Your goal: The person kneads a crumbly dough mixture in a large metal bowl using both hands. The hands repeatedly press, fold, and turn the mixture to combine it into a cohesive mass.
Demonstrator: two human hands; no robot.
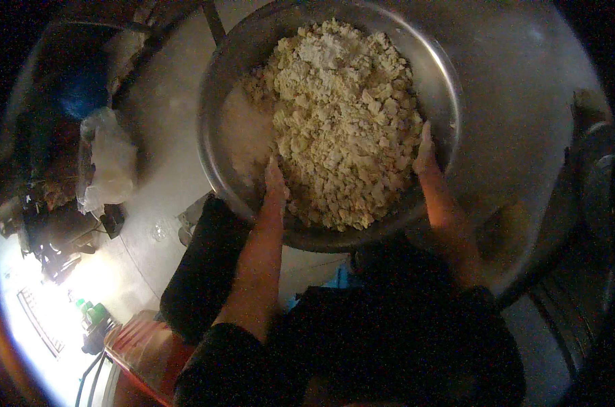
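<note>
Before me is a large round stainless steel bowl (452, 107), heaped with a pale, crumbly, dough-like mixture (343, 127) that has white powder on its top. My left hand (276, 180) reaches inside the bowl against the heap's left side, its fingers pointing away from me. On the heap's right side, my right hand (426, 152) rests between the mixture and the bowl wall. Fingertips of both hands are partly hidden, so whether they grip any mixture cannot be told. A thin layer of powder or crumbs covers the bowl's left inner wall.
A grey table (516, 102) extends to the right of the bowl. On the left are a translucent plastic bag (109, 157) and a blue object (81, 94). A red crate or container (145, 356) stands at lower left, near a green item (95, 313) by bright light.
</note>
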